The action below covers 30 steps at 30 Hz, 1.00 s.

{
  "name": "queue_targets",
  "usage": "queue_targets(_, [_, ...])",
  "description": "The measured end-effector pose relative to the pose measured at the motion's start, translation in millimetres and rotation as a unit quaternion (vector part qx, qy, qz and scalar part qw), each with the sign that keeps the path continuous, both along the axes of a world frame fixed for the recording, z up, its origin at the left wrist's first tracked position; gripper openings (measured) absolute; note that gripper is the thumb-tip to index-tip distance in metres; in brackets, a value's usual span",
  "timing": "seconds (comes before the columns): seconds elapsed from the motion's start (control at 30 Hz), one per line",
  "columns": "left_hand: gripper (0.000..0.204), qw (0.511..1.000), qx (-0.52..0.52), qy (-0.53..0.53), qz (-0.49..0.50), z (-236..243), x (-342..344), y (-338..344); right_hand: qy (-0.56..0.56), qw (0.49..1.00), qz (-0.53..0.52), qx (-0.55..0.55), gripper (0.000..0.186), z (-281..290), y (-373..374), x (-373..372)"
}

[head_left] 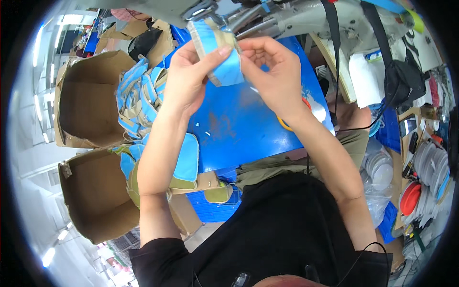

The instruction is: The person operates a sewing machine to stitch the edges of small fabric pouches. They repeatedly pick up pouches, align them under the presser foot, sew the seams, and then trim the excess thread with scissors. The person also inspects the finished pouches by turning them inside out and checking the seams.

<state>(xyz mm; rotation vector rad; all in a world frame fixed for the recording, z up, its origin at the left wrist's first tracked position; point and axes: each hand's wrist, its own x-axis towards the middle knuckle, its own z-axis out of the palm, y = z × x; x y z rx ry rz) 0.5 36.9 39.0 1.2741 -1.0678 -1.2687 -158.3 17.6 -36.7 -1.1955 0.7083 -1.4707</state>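
Beneath the sewing machine (296, 20), at the top of the head view, I hold a blue fabric piece with beige edging (228, 71), curved like a band. My left hand (189, 76) grips its left side, thumb laid across the front. At the right edge my right hand (275, 69) pinches the cloth between thumb and forefinger, the other fingers curled. The far end of the cloth reaches up to the machine's metal parts (203, 12); whether it sits under the presser foot I cannot tell. Part of an orange loop handle (284, 123) shows beside my right forearm.
The blue tabletop (224, 124) lies under my hands. Left of it are a heap of blue and beige fabric pieces (141, 98) and two open cardboard boxes (91, 98). Dark straps and a black pouch (404, 83) hang at right, near stacked discs or spools (428, 165).
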Motion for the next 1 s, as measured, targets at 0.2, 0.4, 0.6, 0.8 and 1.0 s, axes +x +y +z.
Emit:
queue_targets(0.2, [0.028,0.999,0.002,0.007,-0.039,-5,12,-5,0.062,0.994,-0.042,-0.082,0.025,-12,1,-2])
queue_targets(0.4, [0.026,0.990,0.061,0.089,-0.087,-9,22,-10,0.018,0.998,-0.019,-0.052,0.025,-13,0,2])
queue_targets(0.6, [0.029,0.956,0.114,0.241,-0.123,-15,34,-9,-0.005,0.999,0.013,-0.032,0.027,-15,0,7])
queue_targets(0.8, [0.029,0.953,0.114,0.262,-0.098,-14,28,-7,0.008,0.999,0.024,-0.030,0.024,-13,1,4])
queue_targets(1.0, [0.029,0.998,-0.009,0.046,-0.043,-9,5,2,-0.009,0.999,0.030,-0.037,0.022,-14,-1,2])
